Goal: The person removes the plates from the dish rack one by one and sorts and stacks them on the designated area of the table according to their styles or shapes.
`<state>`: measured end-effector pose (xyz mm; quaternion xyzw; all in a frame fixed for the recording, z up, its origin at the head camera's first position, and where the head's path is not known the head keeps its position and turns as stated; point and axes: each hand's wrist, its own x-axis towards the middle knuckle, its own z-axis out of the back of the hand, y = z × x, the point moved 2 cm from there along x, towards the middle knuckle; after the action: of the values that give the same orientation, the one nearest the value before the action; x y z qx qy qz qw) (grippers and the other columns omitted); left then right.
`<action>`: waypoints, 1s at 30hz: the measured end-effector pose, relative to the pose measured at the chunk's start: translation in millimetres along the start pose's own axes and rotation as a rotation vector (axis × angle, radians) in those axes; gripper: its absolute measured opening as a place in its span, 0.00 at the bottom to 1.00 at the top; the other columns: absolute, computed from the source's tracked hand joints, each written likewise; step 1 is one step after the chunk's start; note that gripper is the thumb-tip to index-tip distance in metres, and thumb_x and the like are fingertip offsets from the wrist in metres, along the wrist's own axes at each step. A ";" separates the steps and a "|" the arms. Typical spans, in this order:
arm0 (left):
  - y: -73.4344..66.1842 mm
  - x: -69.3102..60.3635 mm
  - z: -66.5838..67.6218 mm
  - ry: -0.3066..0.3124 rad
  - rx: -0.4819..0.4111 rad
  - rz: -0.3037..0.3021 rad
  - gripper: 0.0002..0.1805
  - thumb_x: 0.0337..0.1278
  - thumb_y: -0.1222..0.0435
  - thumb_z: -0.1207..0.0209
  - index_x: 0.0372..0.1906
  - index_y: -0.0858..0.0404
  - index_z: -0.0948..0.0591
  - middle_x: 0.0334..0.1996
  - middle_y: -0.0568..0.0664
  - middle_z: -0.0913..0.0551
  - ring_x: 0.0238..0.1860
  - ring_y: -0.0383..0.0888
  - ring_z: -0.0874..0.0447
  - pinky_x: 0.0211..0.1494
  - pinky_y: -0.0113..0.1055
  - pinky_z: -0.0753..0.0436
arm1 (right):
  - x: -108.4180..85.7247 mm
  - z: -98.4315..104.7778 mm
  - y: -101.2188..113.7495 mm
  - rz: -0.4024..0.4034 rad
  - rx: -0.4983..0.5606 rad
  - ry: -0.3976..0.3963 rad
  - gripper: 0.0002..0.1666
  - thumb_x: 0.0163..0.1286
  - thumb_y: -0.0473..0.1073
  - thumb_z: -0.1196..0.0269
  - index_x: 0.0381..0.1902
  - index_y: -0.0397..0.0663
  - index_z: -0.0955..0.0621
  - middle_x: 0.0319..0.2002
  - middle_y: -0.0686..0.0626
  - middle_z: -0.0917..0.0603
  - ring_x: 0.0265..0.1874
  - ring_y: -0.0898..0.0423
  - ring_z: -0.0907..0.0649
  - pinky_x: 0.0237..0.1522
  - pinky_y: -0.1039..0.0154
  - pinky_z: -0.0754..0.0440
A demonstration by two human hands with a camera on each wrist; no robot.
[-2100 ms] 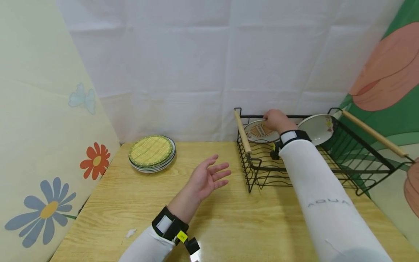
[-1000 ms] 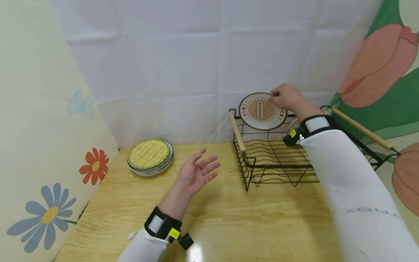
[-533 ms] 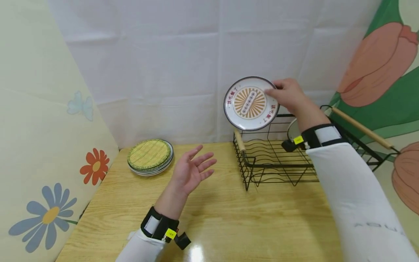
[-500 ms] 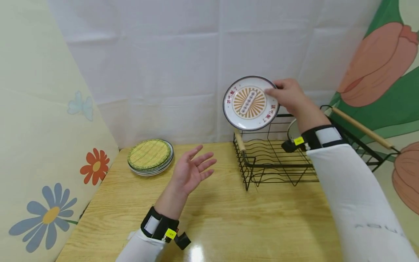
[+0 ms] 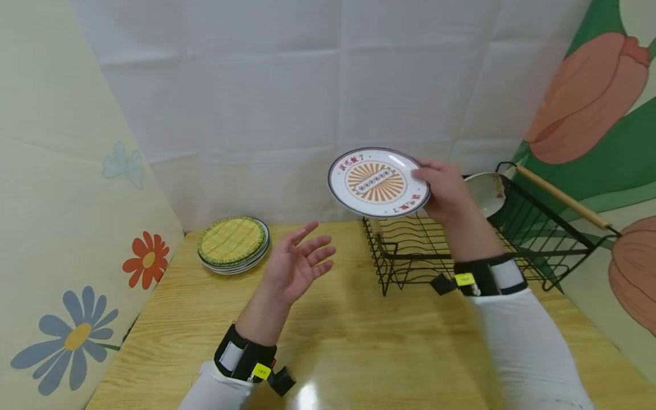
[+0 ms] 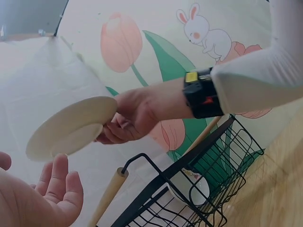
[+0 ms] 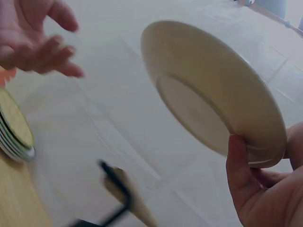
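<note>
My right hand (image 5: 445, 191) pinches the right rim of a white plate (image 5: 378, 183) with a dark edge, an orange sunburst and red characters. The plate is tilted, held above the left end of a black wire dish rack (image 5: 410, 256). From below, the right wrist view shows the plate's plain underside (image 7: 213, 85), with fingers beneath and the thumb out of sight on top. My left hand (image 5: 299, 265) hovers over the table, palm up, fingers spread and holding nothing. It is apart from the plate. A white bowl-like dish (image 5: 487, 193) with a floral pattern leans in the rack.
A stack of plates (image 5: 234, 244), topped by a yellow one with a green rim, sits at the back left of the wooden table (image 5: 328, 347). The rack has wooden handles (image 5: 558, 193). A white sheet (image 5: 256, 102) hangs behind.
My right hand has lifted the plate out of the rack, moved it left, and now lowers and tips it flatter. My left hand has drifted slightly left.
</note>
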<state>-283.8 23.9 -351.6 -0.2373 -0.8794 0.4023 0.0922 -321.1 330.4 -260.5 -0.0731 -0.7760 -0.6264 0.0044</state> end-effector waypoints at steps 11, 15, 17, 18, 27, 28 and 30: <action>-5.8 -9.5 -8.5 0.028 0.023 -0.053 0.21 0.79 0.47 0.57 0.65 0.51 0.30 0.39 0.46 0.10 0.42 0.41 0.09 0.48 0.36 0.12 | -56.7 -23.8 -45.0 -0.056 0.188 0.123 0.39 0.76 0.31 0.46 0.81 0.42 0.44 0.55 0.47 0.15 0.44 0.56 0.10 0.47 0.66 0.12; -6.9 -13.2 -10.6 0.043 0.052 -0.071 0.17 0.79 0.50 0.55 0.61 0.52 0.26 0.37 0.45 0.09 0.40 0.40 0.10 0.48 0.36 0.12 | -69.5 -32.7 -53.2 -0.064 0.192 0.140 0.40 0.76 0.31 0.46 0.82 0.44 0.44 0.57 0.47 0.17 0.43 0.56 0.10 0.46 0.66 0.11; -7.1 -14.7 -11.8 0.055 0.065 -0.081 0.16 0.79 0.53 0.55 0.59 0.54 0.25 0.37 0.45 0.09 0.39 0.40 0.10 0.47 0.36 0.12 | -75.4 -36.4 -56.2 -0.070 0.191 0.125 0.41 0.75 0.30 0.45 0.82 0.46 0.43 0.59 0.47 0.18 0.44 0.57 0.11 0.46 0.66 0.11; -7.2 -15.5 -12.4 0.060 0.071 -0.086 0.15 0.80 0.54 0.54 0.59 0.54 0.25 0.37 0.45 0.09 0.39 0.40 0.10 0.47 0.36 0.12 | -77.9 -38.2 -57.4 -0.072 0.195 0.116 0.41 0.75 0.30 0.44 0.82 0.48 0.43 0.59 0.47 0.19 0.44 0.57 0.11 0.46 0.66 0.11; -9.6 -23.8 -18.1 0.108 0.098 -0.115 0.21 0.81 0.60 0.57 0.72 0.57 0.33 0.40 0.44 0.11 0.39 0.38 0.09 0.45 0.34 0.10 | -92.6 -50.3 -60.4 -0.086 0.255 0.102 0.45 0.73 0.30 0.42 0.82 0.56 0.43 0.69 0.45 0.28 0.47 0.55 0.11 0.49 0.65 0.12; -9.8 -24.9 -18.3 0.110 0.100 -0.111 0.23 0.81 0.60 0.57 0.73 0.57 0.34 0.41 0.44 0.10 0.39 0.38 0.09 0.46 0.34 0.10 | -93.4 -50.6 -60.9 -0.087 0.259 0.100 0.44 0.74 0.30 0.43 0.82 0.57 0.43 0.69 0.45 0.28 0.47 0.56 0.11 0.49 0.66 0.12; -10.2 -26.3 -18.2 0.113 0.099 -0.103 0.25 0.80 0.61 0.57 0.76 0.58 0.36 0.42 0.44 0.10 0.40 0.38 0.09 0.46 0.35 0.10 | -95.1 -50.9 -62.0 -0.090 0.275 0.098 0.43 0.74 0.31 0.43 0.82 0.57 0.42 0.69 0.45 0.27 0.47 0.56 0.11 0.49 0.66 0.12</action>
<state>-258.0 17.3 -331.2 -0.2094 -0.8629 0.4259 0.1738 -238.7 258.0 -319.2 -0.0062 -0.8559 -0.5166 0.0243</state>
